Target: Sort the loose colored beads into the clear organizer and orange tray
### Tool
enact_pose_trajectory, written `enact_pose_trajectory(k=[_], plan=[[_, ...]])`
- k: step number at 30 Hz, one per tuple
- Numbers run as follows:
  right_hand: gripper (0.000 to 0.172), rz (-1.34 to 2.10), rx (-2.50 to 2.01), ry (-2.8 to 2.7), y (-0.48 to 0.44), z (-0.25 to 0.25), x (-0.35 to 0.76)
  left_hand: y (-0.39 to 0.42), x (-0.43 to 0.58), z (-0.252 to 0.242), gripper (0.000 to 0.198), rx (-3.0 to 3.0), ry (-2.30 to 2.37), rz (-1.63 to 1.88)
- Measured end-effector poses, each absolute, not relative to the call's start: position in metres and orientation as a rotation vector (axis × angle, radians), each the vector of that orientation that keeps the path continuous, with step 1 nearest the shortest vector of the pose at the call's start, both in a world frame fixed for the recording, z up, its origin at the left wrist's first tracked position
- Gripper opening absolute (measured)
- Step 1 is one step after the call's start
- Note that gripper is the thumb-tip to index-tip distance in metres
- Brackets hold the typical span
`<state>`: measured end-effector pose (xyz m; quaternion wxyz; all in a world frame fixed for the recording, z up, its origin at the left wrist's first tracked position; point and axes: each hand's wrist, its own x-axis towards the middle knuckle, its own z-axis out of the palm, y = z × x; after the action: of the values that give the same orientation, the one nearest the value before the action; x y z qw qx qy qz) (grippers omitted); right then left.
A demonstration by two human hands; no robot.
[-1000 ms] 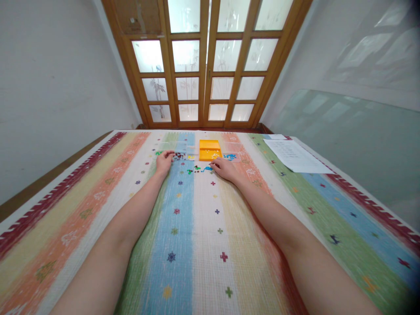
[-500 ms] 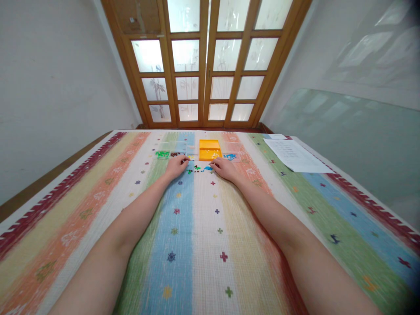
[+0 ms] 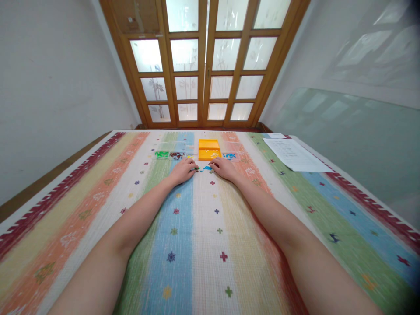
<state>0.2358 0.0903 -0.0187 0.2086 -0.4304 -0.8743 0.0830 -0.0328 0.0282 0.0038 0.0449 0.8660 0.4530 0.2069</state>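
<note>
My left hand (image 3: 184,170) rests low over the cloth, its fingertips pressed together at small green and dark pieces (image 3: 197,169). Anything between those fingertips is too small to make out. Just right of them, my right hand (image 3: 222,168) has its fingers closed beside small blue pieces (image 3: 207,168); what it pinches is hidden. Behind the hands stands an open orange box (image 3: 210,144) with pale pieces in its front part. Green pieces (image 3: 161,155) and brown pieces (image 3: 177,155) lie in clear compartments at the left, with a few yellow ones (image 3: 190,156). Blue pieces (image 3: 229,156) fill one at the right.
A striped cloth (image 3: 210,262) covers the table. Printed paper sheets (image 3: 295,155) lie at the back right. Beyond the far edge is a wooden door with glass panes (image 3: 208,70). A glass panel (image 3: 354,131) leans along the right wall.
My left hand has moved right and slightly nearer, from beside the compartments to the loose green and dark pieces. The brown pieces are more exposed. My right hand has hardly moved.
</note>
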Motion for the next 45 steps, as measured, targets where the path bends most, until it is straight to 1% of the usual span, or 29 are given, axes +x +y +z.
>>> enact_pose_trajectory(k=[7,18,23,28,38,41,45], plan=[[0.027,0.213,-1.177,-2.425,0.09,-0.019,0.236,0.037,-0.043,-0.003,0.03,2.628,1.469,0.642],[0.027,0.22,-1.184,-2.429,0.091,-0.019,0.237,0.04,-0.047,-0.004,0.017,2.542,1.528,0.686],[0.027,0.212,-1.183,-2.427,0.091,-0.02,0.237,0.042,-0.046,-0.006,0.016,2.538,1.521,0.705],[0.027,0.211,-1.194,-2.431,0.092,-0.021,0.237,0.043,-0.049,-0.007,0.016,2.442,1.622,0.792],[0.027,0.21,-1.17,-2.431,0.091,-0.02,0.237,0.045,-0.047,-0.01,0.008,2.389,1.563,0.761],[0.027,0.191,-1.167,-2.427,0.092,-0.023,0.237,0.047,-0.048,-0.012,0.007,2.333,1.538,0.837],[0.029,0.193,-1.161,-2.43,0.092,-0.022,0.237,0.052,-0.054,-0.015,0.009,2.108,1.552,1.058]])
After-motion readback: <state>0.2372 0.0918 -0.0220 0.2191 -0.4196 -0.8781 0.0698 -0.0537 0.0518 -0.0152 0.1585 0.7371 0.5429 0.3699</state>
